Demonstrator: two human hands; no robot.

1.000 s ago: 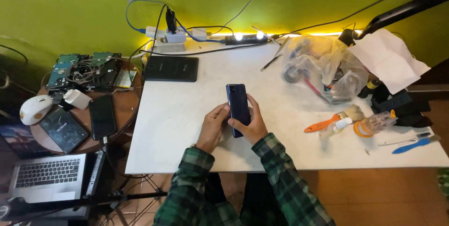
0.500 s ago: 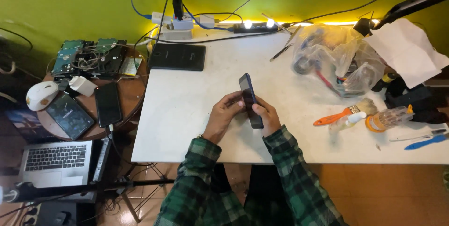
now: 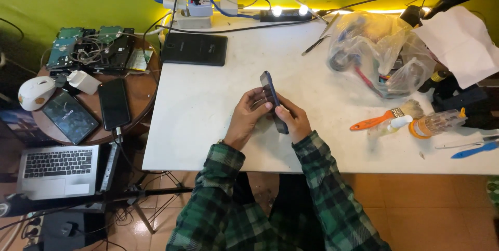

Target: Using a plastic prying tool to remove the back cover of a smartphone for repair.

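A dark blue smartphone (image 3: 272,99) is held on edge above the white table (image 3: 208,116), tilted so its thin side faces me. My left hand (image 3: 248,116) grips it from the left, thumb near the upper part. My right hand (image 3: 293,118) cups it from the right and below. Both sleeves are green plaid.
A black tablet (image 3: 194,49) lies at the table's back left, a power strip (image 3: 193,13) with cables behind it. A clear plastic bag (image 3: 379,53), an orange-handled brush (image 3: 382,118) and a blue tool (image 3: 475,150) lie right. A round side table (image 3: 136,113) with phones, circuit boards and a laptop (image 3: 57,169) stands left.
The phone has turned from showing its flat back to standing on edge, tilted, between both hands. The hands stay together near the table's front edge.
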